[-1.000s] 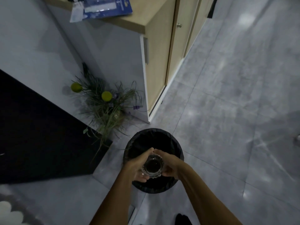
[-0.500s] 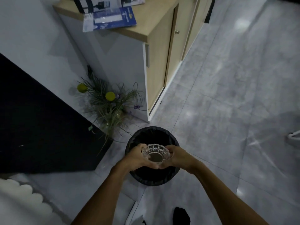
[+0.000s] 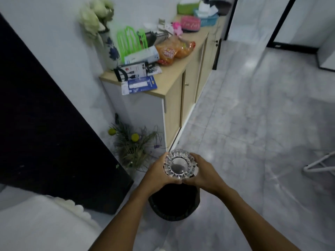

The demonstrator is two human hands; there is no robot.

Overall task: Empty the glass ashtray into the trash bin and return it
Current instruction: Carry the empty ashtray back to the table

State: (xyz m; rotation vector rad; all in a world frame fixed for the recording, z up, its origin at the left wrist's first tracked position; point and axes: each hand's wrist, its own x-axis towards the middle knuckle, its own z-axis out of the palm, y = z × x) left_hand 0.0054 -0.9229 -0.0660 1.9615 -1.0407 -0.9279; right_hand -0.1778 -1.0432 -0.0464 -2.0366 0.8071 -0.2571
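Observation:
The cut-glass ashtray point(image 3: 178, 164) is round with a ribbed rim, and its bowl faces me. Both hands hold it: my left hand point(image 3: 157, 173) wraps its left side and my right hand point(image 3: 203, 172) cups its right side. Directly below the hands stands the trash bin point(image 3: 174, 205), round with a black liner; its mouth is largely hidden behind the hands and ashtray.
A wooden sideboard point(image 3: 174, 82) crowded with packets, a vase and baskets runs along the left wall. A floor plant with yellow balls point(image 3: 132, 147) stands beside the bin. A black panel point(image 3: 45, 134) fills the left, a white rack leg point(image 3: 320, 163) the right.
The ashtray has been turned upright and lifted above the bin in both hands. My view has tilted up, bringing the sideboard top into sight.

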